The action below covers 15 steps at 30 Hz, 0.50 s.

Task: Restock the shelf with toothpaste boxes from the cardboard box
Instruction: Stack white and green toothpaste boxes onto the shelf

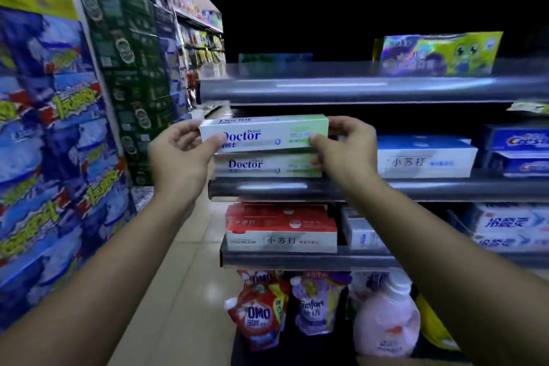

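Head view: both arms outstretched, left hand (181, 154) and right hand (346, 147) pinch toothpaste box (264, 133) ends

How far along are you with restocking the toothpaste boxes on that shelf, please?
Done: one white-and-green Doctor toothpaste box lies at the front of the grey metal shelf. In hand: the left hand and right hand pinch the ends of a second matching box, held just above the first. Left: setting it down; the cardboard box is out of view, so the remaining count cannot be told.
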### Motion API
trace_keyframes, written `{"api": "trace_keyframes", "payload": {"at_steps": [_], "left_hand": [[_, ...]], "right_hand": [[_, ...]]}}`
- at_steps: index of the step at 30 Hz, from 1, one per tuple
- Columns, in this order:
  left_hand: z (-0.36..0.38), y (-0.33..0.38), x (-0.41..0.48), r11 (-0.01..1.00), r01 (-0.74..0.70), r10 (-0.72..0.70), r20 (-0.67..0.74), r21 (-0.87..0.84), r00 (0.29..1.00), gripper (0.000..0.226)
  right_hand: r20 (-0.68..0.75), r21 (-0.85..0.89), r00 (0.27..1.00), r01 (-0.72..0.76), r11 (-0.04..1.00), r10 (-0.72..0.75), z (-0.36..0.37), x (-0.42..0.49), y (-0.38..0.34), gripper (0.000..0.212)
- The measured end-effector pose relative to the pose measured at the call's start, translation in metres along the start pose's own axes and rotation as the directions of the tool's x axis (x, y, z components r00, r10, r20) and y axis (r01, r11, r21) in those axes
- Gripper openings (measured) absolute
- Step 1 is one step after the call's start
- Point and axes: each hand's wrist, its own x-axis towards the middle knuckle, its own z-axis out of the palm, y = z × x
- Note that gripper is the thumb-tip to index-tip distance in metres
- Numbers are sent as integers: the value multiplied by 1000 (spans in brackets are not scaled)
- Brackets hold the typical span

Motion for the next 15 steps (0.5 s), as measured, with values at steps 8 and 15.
{"api": "trace_keyframes", "payload": {"at_steps": [8, 15], "left_hand": [[6, -29, 27, 975, 0, -17, 75, 221, 997, 29], [-17, -38, -58, 927, -249, 239, 72, 279, 968, 41]], "right_hand": [[-34, -469, 999, -36, 882, 23, 21, 10, 11, 23], [-22, -402, 1000, -10, 915, 1, -53, -79, -4, 29]]}}
